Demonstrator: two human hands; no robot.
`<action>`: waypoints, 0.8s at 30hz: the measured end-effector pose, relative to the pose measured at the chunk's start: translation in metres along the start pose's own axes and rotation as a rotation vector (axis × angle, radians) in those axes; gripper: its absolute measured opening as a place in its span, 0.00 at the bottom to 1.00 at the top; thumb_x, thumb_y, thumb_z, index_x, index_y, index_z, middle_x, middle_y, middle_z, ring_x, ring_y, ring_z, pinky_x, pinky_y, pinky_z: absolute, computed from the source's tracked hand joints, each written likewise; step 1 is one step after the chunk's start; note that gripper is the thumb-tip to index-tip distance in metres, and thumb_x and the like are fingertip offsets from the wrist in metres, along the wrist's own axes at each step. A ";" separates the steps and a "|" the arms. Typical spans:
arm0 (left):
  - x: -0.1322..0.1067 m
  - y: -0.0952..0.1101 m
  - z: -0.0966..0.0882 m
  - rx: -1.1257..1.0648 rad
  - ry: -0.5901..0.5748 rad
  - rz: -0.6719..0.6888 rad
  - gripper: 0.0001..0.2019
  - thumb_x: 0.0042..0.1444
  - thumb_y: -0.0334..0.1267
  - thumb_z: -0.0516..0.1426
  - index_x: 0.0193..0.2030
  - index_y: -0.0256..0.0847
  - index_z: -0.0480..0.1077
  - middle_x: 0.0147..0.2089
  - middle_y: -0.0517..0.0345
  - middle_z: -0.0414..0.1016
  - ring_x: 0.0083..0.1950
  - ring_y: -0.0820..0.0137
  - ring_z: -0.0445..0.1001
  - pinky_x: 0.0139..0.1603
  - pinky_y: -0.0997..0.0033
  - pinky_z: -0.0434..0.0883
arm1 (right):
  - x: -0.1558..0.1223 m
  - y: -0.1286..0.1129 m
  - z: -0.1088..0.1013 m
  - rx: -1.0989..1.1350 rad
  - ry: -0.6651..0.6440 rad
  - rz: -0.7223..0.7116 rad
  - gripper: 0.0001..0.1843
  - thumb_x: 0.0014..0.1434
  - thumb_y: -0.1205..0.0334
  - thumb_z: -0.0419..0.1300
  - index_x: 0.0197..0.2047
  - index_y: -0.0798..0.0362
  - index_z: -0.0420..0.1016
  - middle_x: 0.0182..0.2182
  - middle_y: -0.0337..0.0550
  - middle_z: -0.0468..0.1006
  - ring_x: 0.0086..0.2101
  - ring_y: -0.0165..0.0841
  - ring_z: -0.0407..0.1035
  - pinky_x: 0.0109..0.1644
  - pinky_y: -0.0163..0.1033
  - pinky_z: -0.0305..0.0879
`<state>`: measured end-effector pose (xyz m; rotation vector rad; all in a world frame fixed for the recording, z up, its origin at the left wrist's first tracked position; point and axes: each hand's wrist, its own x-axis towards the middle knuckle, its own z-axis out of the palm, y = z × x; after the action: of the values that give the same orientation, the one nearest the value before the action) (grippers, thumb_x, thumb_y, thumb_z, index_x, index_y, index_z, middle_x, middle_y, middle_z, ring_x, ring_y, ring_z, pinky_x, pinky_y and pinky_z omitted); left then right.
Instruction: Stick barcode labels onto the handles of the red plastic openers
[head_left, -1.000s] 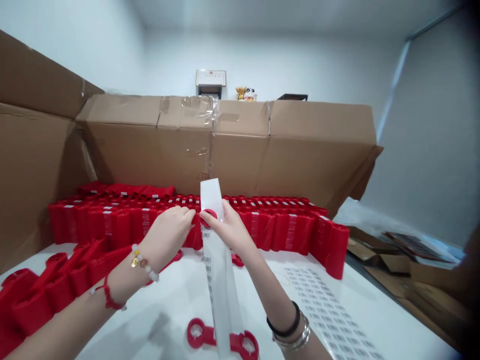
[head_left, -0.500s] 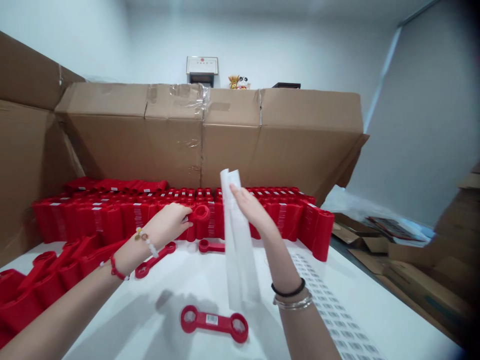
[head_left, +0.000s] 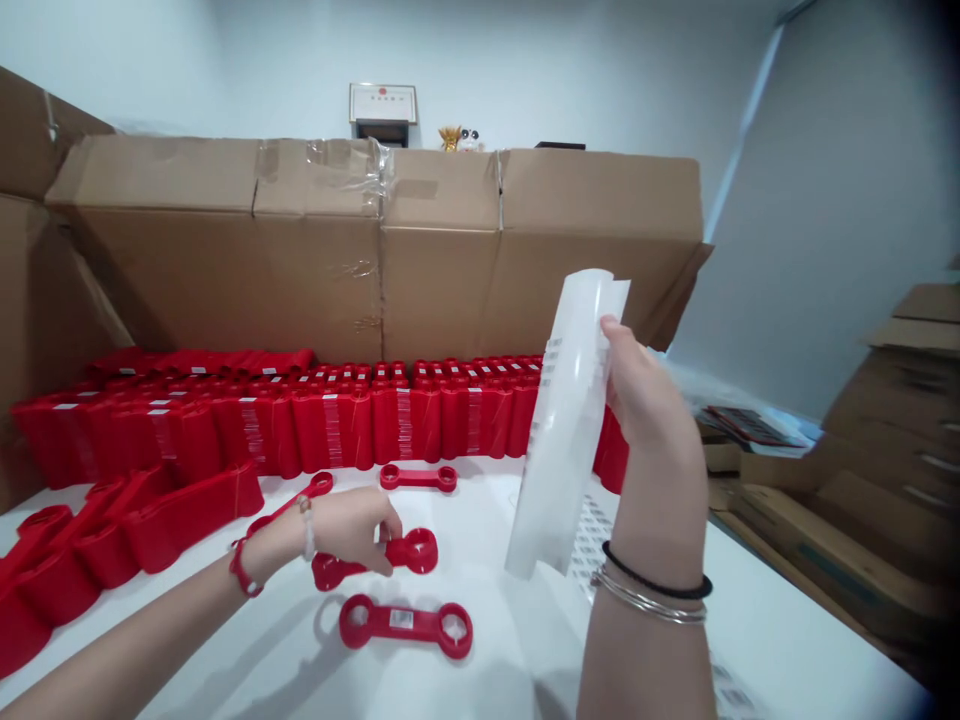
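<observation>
My left hand point(head_left: 346, 530) is low over the white table point(head_left: 765, 620), fingers closed on a red two-ringed plastic piece point(head_left: 390, 558) that rests just above the surface. My right hand point(head_left: 646, 400) is raised at the right and pinches a long white sticker backing strip point(head_left: 564, 420) that hangs down, with small barcode labels along its edge. Another red two-ringed piece point(head_left: 406, 624) with a label lies flat in front of my left hand. A third red piece point(head_left: 417, 477) lies farther back.
Rows of stacked red pieces point(head_left: 322, 425) with labels fill the back of the table, more piled at the left point(head_left: 112, 525). Tall cardboard walls point(head_left: 375, 245) stand behind. A label sheet point(head_left: 592, 525) lies under the strip. Cardboard boxes point(head_left: 862, 480) sit at the right.
My left hand brought a red piece down from the back row toward the table front. My right hand lifted the backing strip up and to the right, away from the piece.
</observation>
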<state>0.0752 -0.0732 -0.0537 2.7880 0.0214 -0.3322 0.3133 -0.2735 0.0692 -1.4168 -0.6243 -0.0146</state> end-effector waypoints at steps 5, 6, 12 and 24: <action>0.001 0.037 0.030 0.088 -0.041 -0.045 0.06 0.49 0.39 0.61 0.31 0.40 0.74 0.30 0.58 0.74 0.29 0.70 0.69 0.25 0.72 0.57 | 0.000 0.001 0.007 0.032 -0.002 -0.010 0.31 0.64 0.36 0.52 0.56 0.53 0.74 0.50 0.48 0.78 0.52 0.44 0.73 0.58 0.50 0.69; 0.003 0.042 0.036 0.124 -0.052 -0.070 0.04 0.48 0.37 0.61 0.30 0.38 0.73 0.31 0.55 0.74 0.30 0.68 0.70 0.25 0.71 0.56 | -0.001 0.001 0.008 0.037 -0.017 -0.017 0.33 0.64 0.35 0.52 0.57 0.52 0.73 0.50 0.48 0.78 0.53 0.44 0.72 0.59 0.50 0.68; 0.011 0.049 0.057 0.217 -0.071 -0.088 0.06 0.50 0.39 0.58 0.30 0.39 0.71 0.36 0.51 0.75 0.35 0.63 0.74 0.28 0.68 0.57 | -0.006 0.000 0.010 -0.010 -0.065 -0.082 0.36 0.61 0.31 0.51 0.58 0.49 0.73 0.54 0.47 0.76 0.60 0.46 0.65 0.59 0.50 0.69; 0.015 0.046 0.075 0.169 -0.031 0.001 0.09 0.51 0.44 0.57 0.32 0.41 0.67 0.39 0.54 0.73 0.38 0.64 0.74 0.32 0.68 0.63 | -0.018 -0.013 0.023 -0.150 -0.147 -0.092 0.34 0.66 0.34 0.46 0.59 0.49 0.72 0.49 0.47 0.79 0.51 0.43 0.73 0.55 0.47 0.71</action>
<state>0.0753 -0.1414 -0.1107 2.9493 -0.0157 -0.3943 0.2845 -0.2607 0.0740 -1.5427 -0.8236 -0.0303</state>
